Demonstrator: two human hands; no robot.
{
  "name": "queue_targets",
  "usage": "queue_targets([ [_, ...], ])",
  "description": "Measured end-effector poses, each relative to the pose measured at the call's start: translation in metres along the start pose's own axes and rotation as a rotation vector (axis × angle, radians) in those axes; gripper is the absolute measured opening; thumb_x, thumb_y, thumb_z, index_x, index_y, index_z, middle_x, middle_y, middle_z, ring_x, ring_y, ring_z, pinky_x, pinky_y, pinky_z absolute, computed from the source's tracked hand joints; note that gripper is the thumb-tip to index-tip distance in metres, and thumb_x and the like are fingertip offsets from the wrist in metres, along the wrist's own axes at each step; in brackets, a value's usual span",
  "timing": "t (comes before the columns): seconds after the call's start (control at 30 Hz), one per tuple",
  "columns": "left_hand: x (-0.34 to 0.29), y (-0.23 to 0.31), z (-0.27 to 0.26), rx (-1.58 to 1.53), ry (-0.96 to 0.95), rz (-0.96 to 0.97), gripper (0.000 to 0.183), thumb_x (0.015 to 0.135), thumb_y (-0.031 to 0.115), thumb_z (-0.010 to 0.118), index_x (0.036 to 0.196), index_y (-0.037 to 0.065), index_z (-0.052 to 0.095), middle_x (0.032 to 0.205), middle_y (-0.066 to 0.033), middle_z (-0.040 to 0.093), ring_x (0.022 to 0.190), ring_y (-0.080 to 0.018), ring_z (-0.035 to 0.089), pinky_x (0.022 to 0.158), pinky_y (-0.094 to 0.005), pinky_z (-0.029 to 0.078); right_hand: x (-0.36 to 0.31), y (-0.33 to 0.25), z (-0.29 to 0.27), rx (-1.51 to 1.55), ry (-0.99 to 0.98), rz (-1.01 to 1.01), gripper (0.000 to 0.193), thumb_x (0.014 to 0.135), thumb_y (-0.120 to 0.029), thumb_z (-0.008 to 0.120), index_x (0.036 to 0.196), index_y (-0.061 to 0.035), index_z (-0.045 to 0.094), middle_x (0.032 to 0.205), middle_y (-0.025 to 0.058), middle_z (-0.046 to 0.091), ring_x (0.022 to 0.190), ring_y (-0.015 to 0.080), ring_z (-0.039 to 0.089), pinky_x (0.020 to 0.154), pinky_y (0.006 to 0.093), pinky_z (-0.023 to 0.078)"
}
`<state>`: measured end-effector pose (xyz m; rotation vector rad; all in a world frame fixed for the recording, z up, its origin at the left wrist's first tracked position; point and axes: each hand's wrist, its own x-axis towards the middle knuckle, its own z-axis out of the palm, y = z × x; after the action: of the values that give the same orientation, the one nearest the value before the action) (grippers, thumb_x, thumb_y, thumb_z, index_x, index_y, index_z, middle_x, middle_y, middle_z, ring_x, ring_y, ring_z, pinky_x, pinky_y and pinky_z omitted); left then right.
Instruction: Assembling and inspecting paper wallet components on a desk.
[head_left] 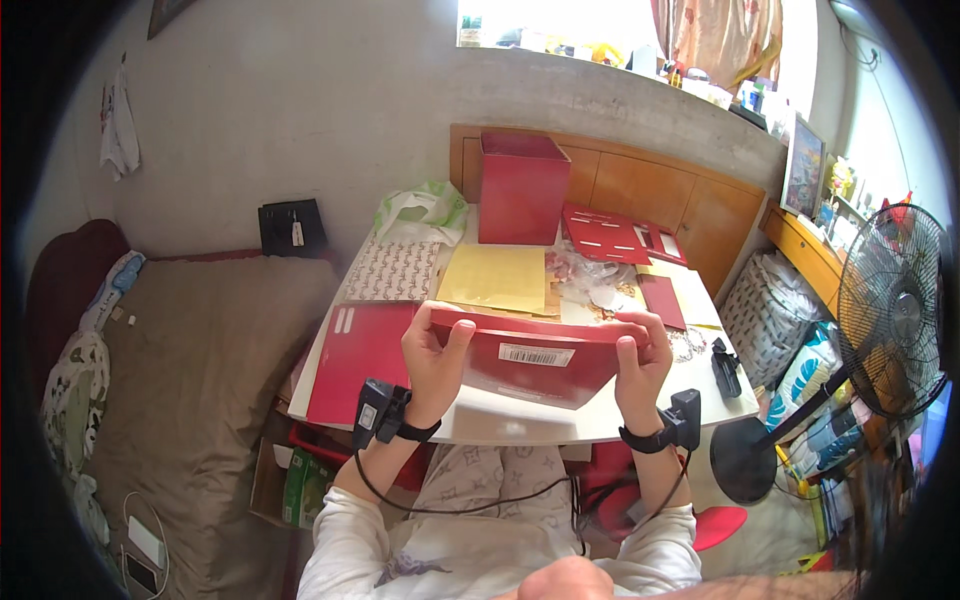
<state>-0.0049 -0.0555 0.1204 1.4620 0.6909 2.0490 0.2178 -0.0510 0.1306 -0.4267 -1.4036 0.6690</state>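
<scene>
Above the front edge of the white table (470,422), a red cardboard box piece (530,382) with a white barcode label is held up between both hands. My left hand (436,368) grips its left end, thumb on the near side. At the right end, my right hand (643,368) holds it the same way. What the far side of the piece looks like is hidden. To the left lies a flat red card sheet (360,362). Yellow sheets (492,276) lie just beyond the held piece.
A tall red box (522,190) stands at the table's back, beside flat red die-cut sheets (605,235). Clear plastic wrap (597,283), a patterned sheet (393,270) and a green-white bag (425,212) lie around. A black fan (893,310) stands right; a bed (200,370) is left.
</scene>
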Motion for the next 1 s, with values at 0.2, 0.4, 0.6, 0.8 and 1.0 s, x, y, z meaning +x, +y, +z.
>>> queue_targets([
  [0.2,-0.002,-0.007,-0.006,0.031,0.002,0.069,0.018,0.083,0.017,0.065,0.084,0.002,0.055,0.080,0.0002,0.057,0.076,-0.0051,0.048,0.069,-0.0203,0.039,0.001,-0.005,-0.007,0.000,-0.025,0.159,0.013,0.085,-0.006,0.060,0.095,0.0019,0.059,0.084,0.0065,0.064,0.076,0.0085,0.058,0.068,0.0196,0.046],
  [0.4,-0.003,-0.006,-0.009,0.016,-0.044,0.033,0.016,0.084,0.015,0.064,0.086,0.002,0.057,0.080,-0.0001,0.058,0.076,-0.0052,0.049,0.068,-0.0195,0.038,0.002,-0.017,-0.011,0.010,-0.094,0.274,0.013,0.084,-0.008,0.061,0.092,0.0023,0.060,0.082,0.0046,0.062,0.074,0.0071,0.056,0.069,0.0195,0.042],
  [0.6,-0.009,-0.003,-0.013,-0.011,-0.074,-0.154,0.019,0.087,0.020,0.060,0.085,0.001,0.058,0.078,-0.0011,0.060,0.075,-0.0051,0.052,0.068,-0.0199,0.040,-0.003,-0.019,-0.013,0.020,-0.109,0.346,0.008,0.084,-0.005,0.061,0.088,0.0017,0.061,0.083,0.0052,0.063,0.077,0.0072,0.057,0.068,0.0193,0.045],
  [0.8,-0.011,0.004,-0.020,0.044,-0.142,-0.235,0.022,0.090,0.023,0.056,0.085,0.001,0.058,0.075,-0.0014,0.062,0.071,-0.0047,0.053,0.066,-0.0201,0.041,-0.005,-0.026,-0.010,-0.020,-0.116,0.376,0.009,0.083,-0.005,0.061,0.088,0.0022,0.060,0.084,0.0054,0.063,0.077,0.0077,0.057,0.070,0.0205,0.046],
  [1.0,-0.013,0.011,-0.023,0.055,-0.190,-0.251,0.020,0.091,0.021,0.053,0.086,0.002,0.057,0.075,-0.0020,0.062,0.072,-0.0047,0.054,0.066,-0.0196,0.041,-0.003,-0.032,-0.013,-0.055,-0.183,0.458,0.009,0.084,-0.006,0.061,0.088,0.0026,0.063,0.081,0.0046,0.063,0.075,0.0074,0.058,0.067,0.0199,0.046],
])
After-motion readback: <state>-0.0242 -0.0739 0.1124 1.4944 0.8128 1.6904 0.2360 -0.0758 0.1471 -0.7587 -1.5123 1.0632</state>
